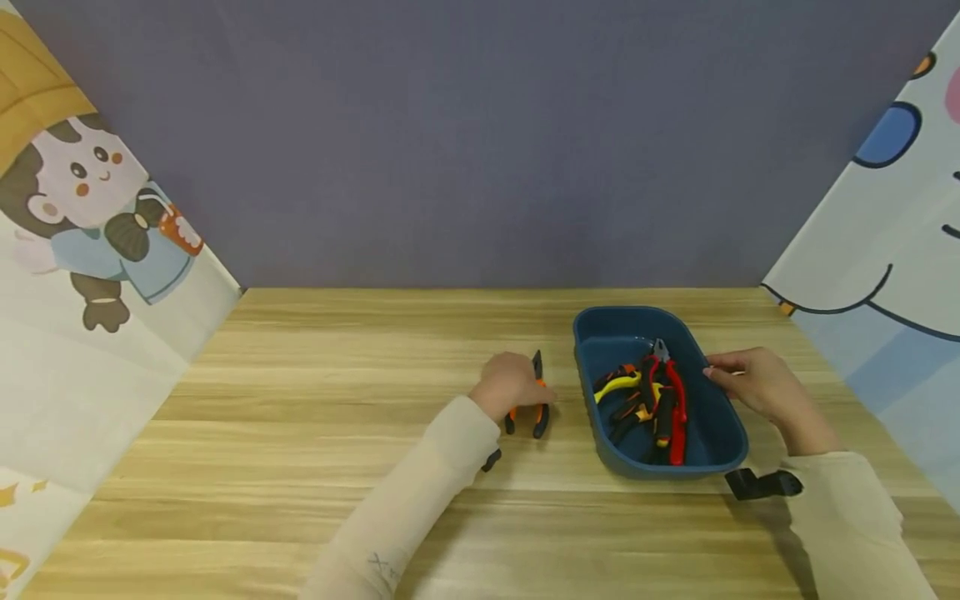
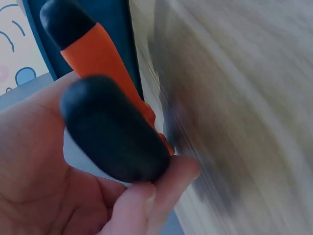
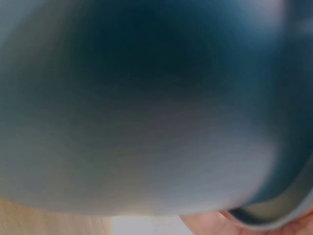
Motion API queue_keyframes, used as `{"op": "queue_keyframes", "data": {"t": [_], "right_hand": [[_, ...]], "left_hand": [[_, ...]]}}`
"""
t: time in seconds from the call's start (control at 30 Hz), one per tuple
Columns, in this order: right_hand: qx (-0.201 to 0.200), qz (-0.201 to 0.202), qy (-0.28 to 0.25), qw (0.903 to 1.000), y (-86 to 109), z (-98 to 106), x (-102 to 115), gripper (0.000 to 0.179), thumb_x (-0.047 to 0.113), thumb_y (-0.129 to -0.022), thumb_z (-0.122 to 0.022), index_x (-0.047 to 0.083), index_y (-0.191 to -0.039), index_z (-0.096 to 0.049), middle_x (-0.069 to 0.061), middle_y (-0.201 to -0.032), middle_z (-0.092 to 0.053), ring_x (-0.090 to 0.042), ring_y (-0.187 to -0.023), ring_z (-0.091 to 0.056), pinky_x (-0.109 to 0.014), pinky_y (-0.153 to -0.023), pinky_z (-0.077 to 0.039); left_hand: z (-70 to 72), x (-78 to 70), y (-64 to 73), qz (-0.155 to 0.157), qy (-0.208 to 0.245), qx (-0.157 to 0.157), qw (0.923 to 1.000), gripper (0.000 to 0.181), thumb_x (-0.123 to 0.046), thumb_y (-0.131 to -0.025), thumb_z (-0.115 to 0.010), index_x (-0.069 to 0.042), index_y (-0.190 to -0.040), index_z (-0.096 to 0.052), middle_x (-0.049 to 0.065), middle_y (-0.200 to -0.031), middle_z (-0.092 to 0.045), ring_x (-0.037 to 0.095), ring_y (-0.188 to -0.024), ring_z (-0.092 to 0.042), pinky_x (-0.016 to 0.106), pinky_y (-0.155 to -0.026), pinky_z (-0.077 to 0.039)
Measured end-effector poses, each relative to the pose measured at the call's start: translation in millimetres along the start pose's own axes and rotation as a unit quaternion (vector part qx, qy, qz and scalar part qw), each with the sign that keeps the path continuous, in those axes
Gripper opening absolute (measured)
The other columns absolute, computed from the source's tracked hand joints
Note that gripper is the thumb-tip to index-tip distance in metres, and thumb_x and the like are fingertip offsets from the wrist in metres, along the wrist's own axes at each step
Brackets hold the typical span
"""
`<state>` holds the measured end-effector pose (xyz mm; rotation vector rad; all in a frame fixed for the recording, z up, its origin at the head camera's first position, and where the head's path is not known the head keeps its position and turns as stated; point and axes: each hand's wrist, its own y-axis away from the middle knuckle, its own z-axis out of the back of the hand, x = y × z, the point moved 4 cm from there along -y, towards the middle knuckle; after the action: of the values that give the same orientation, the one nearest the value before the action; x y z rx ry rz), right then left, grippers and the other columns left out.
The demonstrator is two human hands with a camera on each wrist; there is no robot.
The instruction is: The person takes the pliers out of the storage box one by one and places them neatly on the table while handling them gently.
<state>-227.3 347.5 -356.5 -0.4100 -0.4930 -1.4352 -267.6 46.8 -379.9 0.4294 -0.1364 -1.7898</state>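
Note:
My left hand holds long-nose pliers with black and orange handles, just left of the bin. In the left wrist view, thumb and fingers pinch one handle of the pliers, close beside the wooden tabletop; the handles are spread apart. My right hand grips the right rim of a dark blue plastic bin, thumb over the edge. Inside the bin lies a heap of pliers, among them red-handled pliers and a tool with yellow handles. The bin's wall fills most of the right wrist view, blurred.
The wood-grain table reaches back to a grey-purple panel. Cartoon-printed panels flank it on both sides. A black wrist mount sticks out from the right sleeve, near the bin's front right corner.

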Motion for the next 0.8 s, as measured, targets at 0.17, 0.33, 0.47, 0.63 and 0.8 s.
{"op": "queue_keyframes", "data": {"t": [0.17,0.33,0.47,0.63,0.8], "right_hand": [[-0.001,-0.002,0.001,1.0,-0.2,0.4,-0.6,0.038,0.014,-0.096,-0.054,-0.017,-0.119,-0.054,-0.037,-0.109,-0.058,-0.028,-0.074,-0.068,-0.036,-0.063,-0.054],[-0.002,-0.003,-0.001,1.0,-0.1,0.4,-0.4,0.038,0.014,-0.096,-0.054,-0.017,-0.118,-0.054,-0.037,-0.109,-0.058,-0.026,-0.072,-0.068,-0.035,-0.062,-0.054],[-0.007,0.003,0.001,1.0,-0.4,0.6,0.4,0.037,0.013,-0.095,-0.054,-0.017,-0.117,-0.055,-0.036,-0.107,-0.06,-0.02,-0.07,-0.067,-0.032,-0.06,-0.054],[-0.008,0.005,0.006,0.9999,-0.8,1.7,0.7,0.036,0.013,-0.095,-0.054,-0.016,-0.117,-0.056,-0.035,-0.105,-0.061,-0.017,-0.069,-0.067,-0.029,-0.06,-0.053],[-0.004,-0.002,0.006,1.0,0.1,1.6,1.1,0.037,0.014,-0.095,-0.055,-0.016,-0.117,-0.056,-0.035,-0.105,-0.061,-0.017,-0.068,-0.067,-0.034,-0.062,-0.054]], "left_hand": [[-2.0,-6.5,-1.2,0.005,-0.04,0.009,0.9991,0.049,-0.059,-0.08,-0.062,-0.013,-0.062,-0.057,-0.003,-0.061,-0.051,0.009,-0.052,-0.045,0.02,-0.044,-0.04],[-6.5,-9.6,-2.8,0.014,-0.048,0.015,0.9986,0.05,-0.058,-0.082,-0.059,-0.011,-0.068,-0.062,-0.001,-0.064,-0.053,0.009,-0.051,-0.047,0.02,-0.044,-0.041],[-8.4,-10.7,-3.5,0.026,-0.049,0.019,0.9983,0.051,-0.058,-0.083,-0.058,-0.01,-0.068,-0.063,-0.001,-0.061,-0.051,0.009,-0.047,-0.044,0.019,-0.042,-0.038],[-9.8,-10.8,-5.1,0.029,-0.045,0.022,0.9983,0.053,-0.06,-0.084,-0.056,-0.01,-0.069,-0.063,-0.002,-0.059,-0.049,0.008,-0.045,-0.041,0.019,-0.041,-0.035],[-11.3,-9.7,-5.4,0.03,-0.02,0.023,0.9991,0.052,-0.06,-0.084,-0.056,-0.01,-0.067,-0.062,-0.002,-0.059,-0.05,0.009,-0.046,-0.042,0.02,-0.041,-0.035]]}}
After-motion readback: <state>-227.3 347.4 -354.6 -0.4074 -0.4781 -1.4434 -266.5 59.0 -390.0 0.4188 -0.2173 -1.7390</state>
